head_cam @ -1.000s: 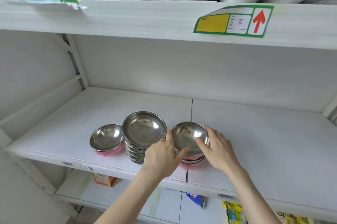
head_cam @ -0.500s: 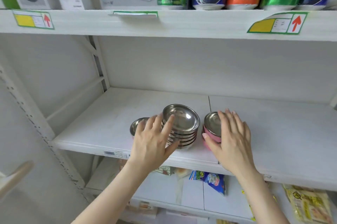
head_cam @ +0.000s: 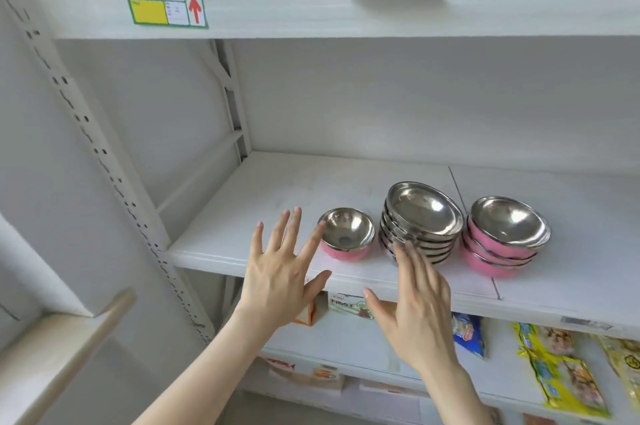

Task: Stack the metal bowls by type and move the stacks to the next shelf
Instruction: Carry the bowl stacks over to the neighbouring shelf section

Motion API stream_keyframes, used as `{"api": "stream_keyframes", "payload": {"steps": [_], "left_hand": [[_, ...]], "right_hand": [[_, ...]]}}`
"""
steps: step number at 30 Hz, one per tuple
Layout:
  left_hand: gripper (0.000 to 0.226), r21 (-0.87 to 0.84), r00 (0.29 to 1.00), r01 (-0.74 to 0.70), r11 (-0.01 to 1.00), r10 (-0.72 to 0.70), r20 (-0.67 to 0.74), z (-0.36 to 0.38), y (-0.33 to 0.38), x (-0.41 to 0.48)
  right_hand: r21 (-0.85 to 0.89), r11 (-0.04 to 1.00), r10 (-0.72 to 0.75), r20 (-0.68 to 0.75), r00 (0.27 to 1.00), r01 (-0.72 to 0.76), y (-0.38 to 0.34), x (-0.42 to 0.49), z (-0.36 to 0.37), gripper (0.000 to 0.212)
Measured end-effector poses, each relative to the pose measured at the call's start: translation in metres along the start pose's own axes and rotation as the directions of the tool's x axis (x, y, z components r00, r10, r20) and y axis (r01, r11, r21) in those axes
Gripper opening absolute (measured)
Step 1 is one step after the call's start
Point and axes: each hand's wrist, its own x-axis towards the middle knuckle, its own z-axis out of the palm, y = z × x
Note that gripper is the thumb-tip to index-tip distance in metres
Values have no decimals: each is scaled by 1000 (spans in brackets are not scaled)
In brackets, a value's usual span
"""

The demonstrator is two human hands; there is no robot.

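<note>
While both hands hover empty with fingers straight, the lone pink-sided bowl (head_cam: 348, 234) lies just right of the index fingertip of the left hand (head_cam: 280, 272), the nearer one. The right hand (head_cam: 415, 313) fronts the plain steel stack (head_cam: 420, 220); the matching pink stack (head_cam: 502, 237) stands further right.

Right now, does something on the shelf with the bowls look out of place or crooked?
Yes. One pink bowl stands alone left of the plain metal stack, apart from the pink stack on the other side, so that type is split. The pink stack also looks uneven, its top bowl tilted.
</note>
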Motion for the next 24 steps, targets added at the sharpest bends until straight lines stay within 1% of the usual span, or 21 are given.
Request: {"api": "stream_keyframes", "payload": {"steps": [5, 9, 12, 14, 16, 18, 19, 20, 21, 22, 24], "left_hand": [[72, -34, 995, -9, 999, 13, 94, 45, -35, 31], [73, -46, 993, -45, 998, 49, 111, 78, -55, 60], [75, -90, 986, -70, 993, 83, 145, 98, -62, 80], [78, -142, 978, -80, 987, 105, 181, 113, -64, 92], [84, -208, 977, -92, 974, 129, 172, 126, -64, 104], [95, -285, 973, -86, 955, 142, 182, 135, -62, 114], [101, -339, 964, -70, 938, 151, 220, 139, -61, 118], [103, -423, 942, -22, 906, 160, 294, 142, -61, 120], [102, -535, 911, 53, 843, 179, 372, 145, -61, 122], [99, -640, 873, 139, 756, 212, 440, 148, -61, 124], [89, -768, 838, 248, 591, 267, 476, 155, -59, 125]], "right_hand": [[68, 995, 75, 36, 997, -78, -9, 11, 47, 80], [87, 981, 168, 35, 985, -171, -8, 24, 80, 79], [79, 969, 234, 27, 972, -235, -7, 29, 99, 80], [115, 949, 294, 27, 955, -295, -9, 31, 107, 89], [174, 920, 350, 32, 936, -350, -10, 36, 112, 106], [238, 879, 401, 100, 910, -414, -10, 41, 117, 117], [285, 851, 421, 134, 897, -442, -10, 44, 120, 117], [338, 820, 437, 152, 886, -462, -11, 48, 122, 114], [389, 790, 448, 162, 879, -475, -12, 51, 125, 108], [432, 760, 459, 173, 872, -486, -14, 56, 126, 102], [496, 700, 483, 202, 852, -514, -17, 64, 127, 90]]}}
